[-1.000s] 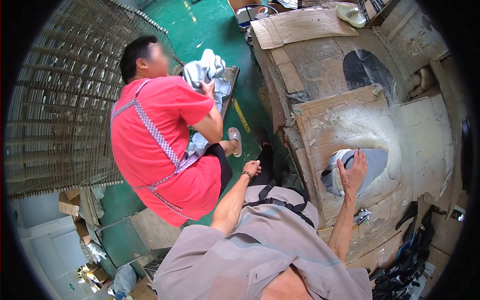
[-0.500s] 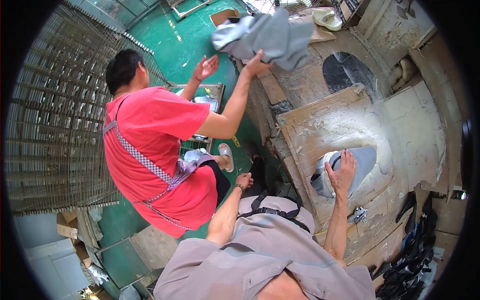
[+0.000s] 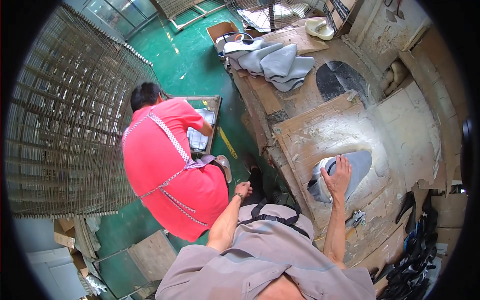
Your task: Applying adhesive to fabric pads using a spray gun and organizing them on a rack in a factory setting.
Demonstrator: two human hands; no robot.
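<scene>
My right hand [image 3: 337, 177] lies on a rounded grey fabric piece [image 3: 359, 170] on the bench, palm down with its fingers stretched out. The piece's near left end shows a paler, folded part, and a dark edge or band runs close to my fingertips. Off-white residue surrounds it on the board. My left hand [image 3: 243, 190], with a bracelet at its wrist, is beside my lap, its fingers curled and nothing visible in them. A small metal tool [image 3: 357, 218] sits on the bench near my right forearm; its kind is unclear.
A pile of grey fabric pieces [image 3: 282, 62] rests at the bench's far left. A dark rounded patch [image 3: 342, 80] lies beside it. At my left, a co-worker in red [image 3: 172, 165] bends over a low cart [image 3: 216, 107]. Black pieces [image 3: 417, 255] heap at the right; wire racks [image 3: 75, 115] stand far left.
The co-worker has let go of the grey fabric pieces, which now lie on the bench, and has bent down toward the cart. My hands have barely moved.
</scene>
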